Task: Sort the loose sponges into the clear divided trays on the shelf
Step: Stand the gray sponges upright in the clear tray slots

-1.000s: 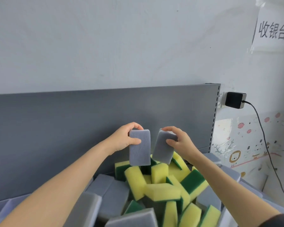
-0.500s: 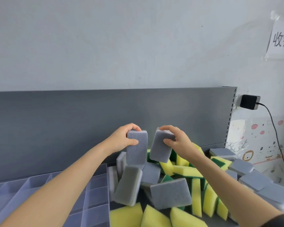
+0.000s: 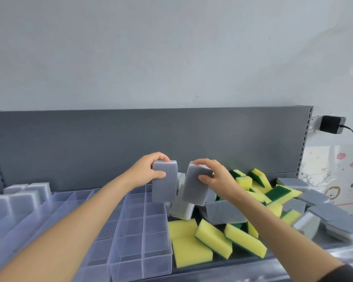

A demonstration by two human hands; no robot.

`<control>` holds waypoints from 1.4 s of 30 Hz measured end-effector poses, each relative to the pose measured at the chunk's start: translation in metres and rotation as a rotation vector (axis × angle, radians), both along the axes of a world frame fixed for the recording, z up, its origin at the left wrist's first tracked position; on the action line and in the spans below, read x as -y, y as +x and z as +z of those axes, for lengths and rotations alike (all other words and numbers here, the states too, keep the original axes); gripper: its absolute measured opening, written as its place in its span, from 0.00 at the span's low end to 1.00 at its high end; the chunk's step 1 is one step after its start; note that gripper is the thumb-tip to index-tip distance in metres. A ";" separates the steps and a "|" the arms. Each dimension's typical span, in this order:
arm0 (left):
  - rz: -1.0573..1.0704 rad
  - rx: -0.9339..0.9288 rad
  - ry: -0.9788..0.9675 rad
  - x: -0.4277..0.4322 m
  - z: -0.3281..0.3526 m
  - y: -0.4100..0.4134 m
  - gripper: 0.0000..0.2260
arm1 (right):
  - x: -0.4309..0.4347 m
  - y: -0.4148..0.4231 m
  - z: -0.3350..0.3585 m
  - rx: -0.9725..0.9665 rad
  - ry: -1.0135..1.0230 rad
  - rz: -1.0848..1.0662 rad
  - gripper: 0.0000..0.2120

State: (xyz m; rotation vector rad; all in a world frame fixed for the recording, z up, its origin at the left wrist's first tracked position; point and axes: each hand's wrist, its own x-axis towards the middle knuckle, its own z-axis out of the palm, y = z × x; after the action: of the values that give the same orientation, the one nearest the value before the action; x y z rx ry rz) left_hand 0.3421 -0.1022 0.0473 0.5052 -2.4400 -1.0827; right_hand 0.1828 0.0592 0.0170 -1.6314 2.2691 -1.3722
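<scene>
Head view, looking down at a grey shelf w/ a dark grey back panel [image 3: 130, 139].

Ctr of frame: two bare forearms reach fwd. The left hand [image 3: 146, 173] grips a grey sponge [image 3: 165, 182] near its top, thumb across the front face & fingers curled over the top edge. The sponge hangs upright above the far end of the nearest clear divided tray [image 3: 139, 259]. The right hand [image 3: 218, 177] pinches a second grey sponge [image 3: 195, 188] the same way. This one is tilted and sits above the edge of the loose pile, just beside the tray. The two sponges are near each other, not touching.

Left of that tray are more clear trays [image 3: 69, 202]. At far left, stored grey sponges [image 3: 22, 198] stand on edge in compartments.

Right side: loose yellow-green sponges [image 3: 213, 239] & loose grey sponges [image 3: 316, 197] lie at all angles on the shelf. Far right, a black power adapter [image 3: 332, 124] is plugged into the wall, cable trailing down.

Step in hand, as I read it: both sponges are picked and are being carried to a tray, neither placed yet. Next move prob. calls for bringing the right hand's sponge over the tray, turning it upright, lining each sponge up w/ the dividers & lowering it in on edge like those at far left. The foam should squash a little if the fit is snug.
</scene>
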 end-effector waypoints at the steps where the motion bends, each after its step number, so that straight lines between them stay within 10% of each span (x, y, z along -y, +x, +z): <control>1: 0.010 -0.002 0.015 -0.001 0.001 0.008 0.11 | 0.001 0.006 0.000 -0.001 0.008 0.015 0.19; 42: 0.352 0.049 -0.007 0.263 -0.024 0.376 0.09 | 0.301 0.320 -0.018 0.050 0.093 0.240 0.21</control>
State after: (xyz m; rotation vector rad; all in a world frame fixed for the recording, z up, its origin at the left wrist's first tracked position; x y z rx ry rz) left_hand 0.7179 -0.3652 0.0237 0.9268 -2.2779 -0.9207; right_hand 0.5032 -0.2422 -0.0015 -1.7500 1.9990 -1.2188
